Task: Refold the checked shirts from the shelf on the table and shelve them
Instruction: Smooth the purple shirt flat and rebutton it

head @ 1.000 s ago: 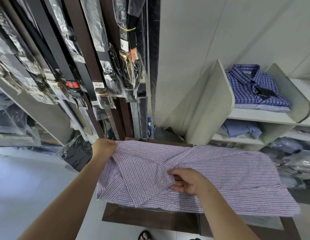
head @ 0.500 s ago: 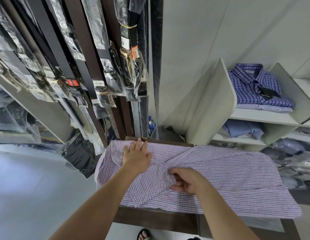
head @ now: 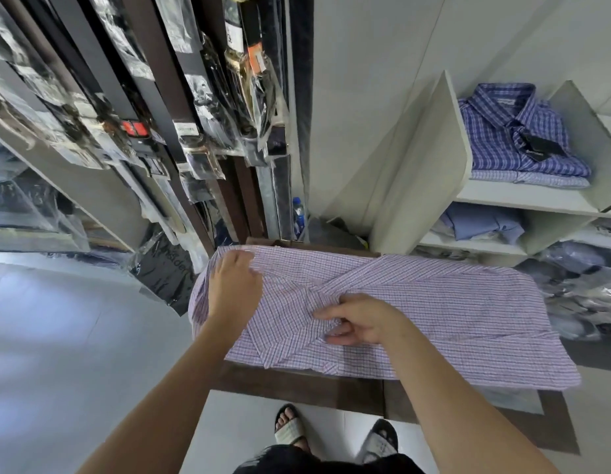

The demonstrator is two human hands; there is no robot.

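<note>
A pink-and-white checked shirt [head: 444,309] lies spread on the dark wooden table [head: 297,384], its sleeves folded across the middle. My left hand [head: 234,285] rests on the shirt's left end, fingers curled into the cloth near the far edge. My right hand [head: 362,321] pinches the crossed folds at the shirt's centre. On the white shelf [head: 522,196] at the right sits a folded blue checked shirt [head: 516,135] on top of a paler one.
Belts in plastic sleeves [head: 194,107] hang close behind the table on the left. A lower shelf holds a folded light-blue shirt [head: 481,222]. Bagged garments [head: 584,285] are piled at the right. My sandalled feet [head: 334,436] stand under the table's near edge.
My left hand moved from the shirt's far left corner onto its left end and now curls into the cloth. My right hand stayed at the centre folds. The view tilted downward.
</note>
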